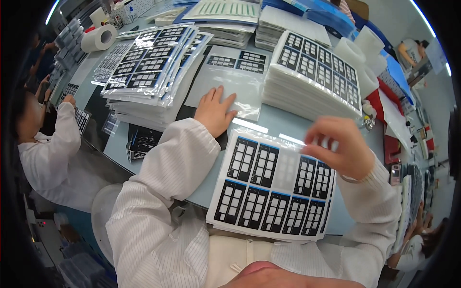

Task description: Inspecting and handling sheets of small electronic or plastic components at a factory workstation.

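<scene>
My left hand (215, 111) lies flat, fingers spread, on a whitish translucent sheet (201, 86) that bears a few black label panels near its far edge. Close to my body is a stack of label sheets (269, 211), its top sheet covered in black panels with white squares and blue edges. One place in its far row shows pale, without a black panel. Above the far right part of this stack is my right hand (338, 146), thumb and fingers curled together and slightly blurred. Whatever may be between those fingertips is too small or hidden to make out.
Tall stacks of similar sheets stand at left (144, 72) and right (312, 77). Loose black pieces (141, 141) lie near the table's left edge. White rolls (98, 38), paper piles (225, 33) and a red box (391, 110) stand farther out. A co-worker (53, 139) sits at left.
</scene>
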Tool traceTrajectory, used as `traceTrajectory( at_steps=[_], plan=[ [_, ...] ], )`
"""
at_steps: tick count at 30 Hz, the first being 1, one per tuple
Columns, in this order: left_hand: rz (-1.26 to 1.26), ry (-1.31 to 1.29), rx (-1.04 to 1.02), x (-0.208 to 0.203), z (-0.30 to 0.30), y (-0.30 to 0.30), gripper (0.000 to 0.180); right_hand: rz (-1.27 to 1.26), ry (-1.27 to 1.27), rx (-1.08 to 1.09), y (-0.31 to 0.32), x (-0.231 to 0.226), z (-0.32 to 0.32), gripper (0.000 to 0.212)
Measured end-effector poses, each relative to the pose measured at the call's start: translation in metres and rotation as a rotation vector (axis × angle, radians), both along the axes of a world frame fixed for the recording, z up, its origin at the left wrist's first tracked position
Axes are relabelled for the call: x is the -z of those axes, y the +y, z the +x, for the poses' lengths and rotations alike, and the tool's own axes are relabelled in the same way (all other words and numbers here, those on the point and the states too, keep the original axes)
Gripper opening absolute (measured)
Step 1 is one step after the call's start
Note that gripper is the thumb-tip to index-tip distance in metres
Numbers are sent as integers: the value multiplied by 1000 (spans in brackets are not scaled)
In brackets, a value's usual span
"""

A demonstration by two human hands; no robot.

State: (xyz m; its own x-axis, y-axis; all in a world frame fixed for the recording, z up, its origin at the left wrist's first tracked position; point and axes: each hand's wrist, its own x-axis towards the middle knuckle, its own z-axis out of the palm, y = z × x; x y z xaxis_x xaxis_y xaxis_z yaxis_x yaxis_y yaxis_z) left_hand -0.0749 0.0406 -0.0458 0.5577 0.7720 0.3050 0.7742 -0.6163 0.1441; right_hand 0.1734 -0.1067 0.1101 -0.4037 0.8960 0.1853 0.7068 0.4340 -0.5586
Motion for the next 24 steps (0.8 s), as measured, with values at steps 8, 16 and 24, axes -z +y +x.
traceTrajectory(
  at_steps=[8, 16, 24],
  plan=[
    [-85, 78, -11, -10, -4, 0, 47, 221, -217, 198, 182, 92, -86, 30],
    [-155, 108, -12, -20, -12, -5, 47, 319, -50, 327, 263, 158, -91, 43],
    [-228, 188, -84, -30, -13, -10, 46, 363, -7, 313, 264, 162, -86, 37]
  ],
)
